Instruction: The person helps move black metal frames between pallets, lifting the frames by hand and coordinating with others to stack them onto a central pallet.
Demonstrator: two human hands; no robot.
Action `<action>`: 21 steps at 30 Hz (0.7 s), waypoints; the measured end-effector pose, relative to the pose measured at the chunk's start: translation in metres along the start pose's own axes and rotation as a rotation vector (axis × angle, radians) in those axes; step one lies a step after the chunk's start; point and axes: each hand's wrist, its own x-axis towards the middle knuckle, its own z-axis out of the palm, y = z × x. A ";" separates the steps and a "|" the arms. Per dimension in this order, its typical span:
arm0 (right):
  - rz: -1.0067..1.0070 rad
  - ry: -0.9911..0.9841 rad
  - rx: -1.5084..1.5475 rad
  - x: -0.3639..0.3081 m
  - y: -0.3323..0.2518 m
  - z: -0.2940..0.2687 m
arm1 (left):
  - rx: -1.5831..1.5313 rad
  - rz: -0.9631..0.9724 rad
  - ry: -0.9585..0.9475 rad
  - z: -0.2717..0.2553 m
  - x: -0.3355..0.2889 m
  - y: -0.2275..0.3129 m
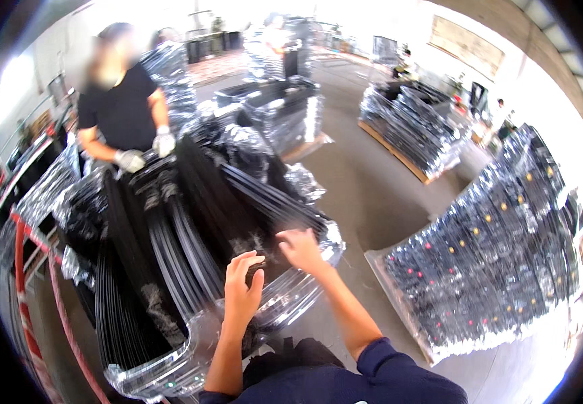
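Long black strips (187, 246) lie in bundles side by side in a large load in front of me, its near edge wrapped in clear plastic film (281, 296). My left hand (243, 286) is raised over the near end of the strips, thumb apart from the fingers, with nothing seen in it. Further right, my right hand (301, 249) is at the near end of a bundle of dark strips (271, 192). Its fingertips are smeared by motion, so contact with the strips cannot be made out.
Across the load stands a person (120, 111) in white gloves, hands at the strips' far end. A film-wrapped stack (486, 249) stands at right on a pallet. Another wrapped pallet load (409, 124) sits farther back. Red-and-white rails (22, 289) run along the left.
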 end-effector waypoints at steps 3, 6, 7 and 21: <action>0.077 -0.250 -0.009 0.002 -0.012 0.005 | 0.302 0.100 -0.132 0.037 0.014 -0.019; 0.044 -0.264 -0.028 0.000 -0.007 0.002 | 0.513 -0.105 -0.349 0.066 0.013 -0.046; 0.029 -0.279 -0.027 -0.001 -0.005 0.002 | 0.436 -0.137 -0.332 0.072 0.011 -0.047; -0.331 -0.766 0.163 0.015 0.016 -0.017 | 0.387 -0.371 -0.272 0.069 0.007 -0.049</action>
